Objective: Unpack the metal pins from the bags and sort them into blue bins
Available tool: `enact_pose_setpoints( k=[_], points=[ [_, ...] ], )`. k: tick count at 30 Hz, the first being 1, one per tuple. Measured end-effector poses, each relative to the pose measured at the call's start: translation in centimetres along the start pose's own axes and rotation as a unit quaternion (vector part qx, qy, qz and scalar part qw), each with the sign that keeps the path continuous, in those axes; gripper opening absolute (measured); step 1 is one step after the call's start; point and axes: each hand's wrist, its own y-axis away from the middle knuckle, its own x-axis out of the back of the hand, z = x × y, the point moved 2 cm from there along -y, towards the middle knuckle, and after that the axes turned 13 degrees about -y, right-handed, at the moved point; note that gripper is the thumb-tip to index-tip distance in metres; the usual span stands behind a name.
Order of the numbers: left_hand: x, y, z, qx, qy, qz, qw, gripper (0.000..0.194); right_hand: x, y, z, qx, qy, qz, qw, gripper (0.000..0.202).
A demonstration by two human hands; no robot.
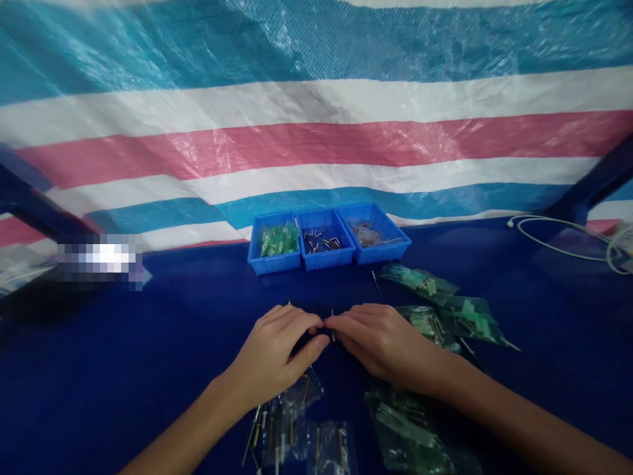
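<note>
Both hands meet over the middle of the blue table (pixel 198 369), fingertips almost touching. My left hand (pixel 284 346) has its thumb and index finger curved toward each other; whatever lies between them is too small to make out. Bent over a thin metal screw (pixel 333 325), my right hand (pixel 378 336) has its fingers pressed together. The screw stands out above and below those fingertips. Below the hands lie small clear bags with screws (pixel 331 448). Bags with green plugs (pixel 425 323) lie beside and partly behind my right hand.
Three blue bins stand at the back: one with green packets (pixel 274 265), one with loose screws (pixel 327 258), one with clear packets (pixel 383 251). A loose screw (pixel 376 282) lies near them. A white cable (pixel 558 249) loops at the right. A striped sheet (pixel 316 145) hangs behind.
</note>
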Motion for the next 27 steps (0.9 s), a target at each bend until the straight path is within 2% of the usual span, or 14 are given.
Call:
enact_pose_setpoints(
  k=[9,16,23,27],
  points=[
    [-0.16,0.0,0.31,-0.015,0.02,-0.004,1.0,0.018,0.33,-0.08,-0.19,0.005,0.042,0.001,0.999,0.016],
    [-0.14,-0.16,0.27,-0.013,0.015,-0.005,1.0,0.021,-0.12,-0.03,0.0,0.01,0.053,-0.056,0.997,0.017],
    [-0.23,-0.07,0.18,-0.013,0.017,-0.005,1.0,0.022,-0.1,0.03,-0.01,0.021,0.058,-0.041,0.997,0.02],
    [-0.15,-0.04,0.12,-0.001,0.014,0.005,1.0,0.018,0.02,0.09,0.09,0.014,0.058,-0.009,0.998,0.019]
  ],
)
